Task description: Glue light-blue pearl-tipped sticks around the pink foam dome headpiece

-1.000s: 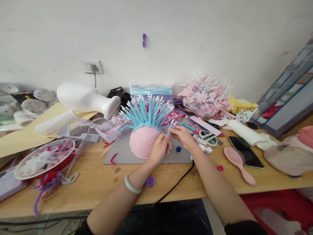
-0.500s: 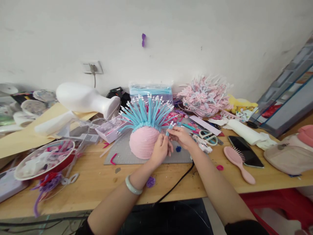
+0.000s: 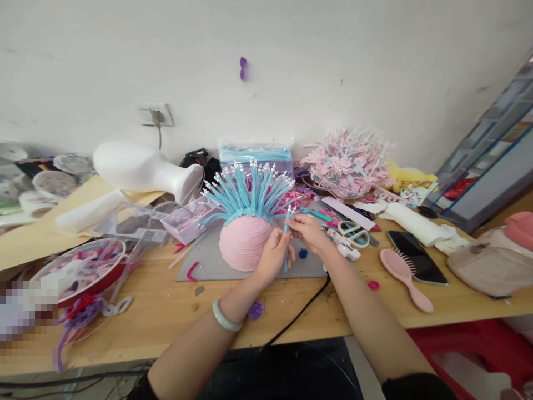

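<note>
Finding: both hands are engaged on one item, a slender blue stem (image 3: 286, 239) with a pearl-like tip.

Left hand (image 3: 272, 254): fingers curled round the lower half of the stem, with the stem's bottom end showing just below them.

Right hand (image 3: 308, 233): fingertips pinched on the upper part of the stem, just under the tip.

Axis: the stem stands nearly upright between the two hands. The tip points away from the person and the lower end points back toward them. The hands meet on it, the left lower and nearer the person, the right higher and farther.

Bearing: the pink dome (image 3: 244, 244) sits immediately left of the left hand, with its crown of blue spikes (image 3: 245, 191) fanning up and outward. The left hand is the nearer one and overlaps the dome's right flank. Contact cannot be confirmed.

Surroundings: the dome rests on a grey mat (image 3: 208, 266) on the counter (image 3: 166, 311). Scissors (image 3: 353, 232) lie just right of the right hand.
</note>
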The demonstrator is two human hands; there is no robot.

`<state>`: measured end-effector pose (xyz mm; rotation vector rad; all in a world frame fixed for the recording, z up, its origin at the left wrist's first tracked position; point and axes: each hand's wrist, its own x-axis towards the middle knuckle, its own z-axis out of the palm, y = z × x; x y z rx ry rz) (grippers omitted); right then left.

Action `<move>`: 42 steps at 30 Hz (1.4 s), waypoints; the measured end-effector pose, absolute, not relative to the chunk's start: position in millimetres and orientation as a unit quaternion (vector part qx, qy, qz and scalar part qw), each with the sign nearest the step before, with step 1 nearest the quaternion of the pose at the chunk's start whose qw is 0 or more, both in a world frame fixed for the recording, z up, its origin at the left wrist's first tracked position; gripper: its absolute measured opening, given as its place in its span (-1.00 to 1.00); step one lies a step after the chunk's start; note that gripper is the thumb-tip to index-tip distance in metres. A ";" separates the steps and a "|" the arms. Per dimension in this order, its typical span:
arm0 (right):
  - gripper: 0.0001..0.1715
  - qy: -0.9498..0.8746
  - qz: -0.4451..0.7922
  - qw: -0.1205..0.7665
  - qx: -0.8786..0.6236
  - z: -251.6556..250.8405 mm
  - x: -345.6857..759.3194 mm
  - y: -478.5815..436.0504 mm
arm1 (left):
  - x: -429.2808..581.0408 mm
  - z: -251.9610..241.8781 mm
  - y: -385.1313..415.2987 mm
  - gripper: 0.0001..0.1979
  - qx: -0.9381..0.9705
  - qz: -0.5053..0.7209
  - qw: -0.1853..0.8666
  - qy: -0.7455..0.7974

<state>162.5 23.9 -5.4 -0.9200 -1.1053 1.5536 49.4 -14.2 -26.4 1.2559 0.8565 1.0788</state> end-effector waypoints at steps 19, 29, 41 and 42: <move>-0.73 -0.406 0.648 0.511 -0.393 -11.2 163.8 28.1 | 49.2 -27.7 -9.5 -0.68 0.471 0.474 0.646 0.369; -0.79 -0.372 0.599 0.608 -0.364 -3.4 165.3 28.3 | 48.8 -29.5 -10.4 -0.60 0.507 0.406 0.669 0.363; -0.76 -0.391 0.608 0.590 -0.359 2.5 168.2 25.8 | 47.5 -27.3 -14.9 -0.63 0.617 0.390 0.515 0.449; -0.75 -0.390 0.607 0.592 -0.360 2.8 168.7 26.0 | 47.0 -27.3 -15.5 -0.65 0.620 0.395 0.509 0.446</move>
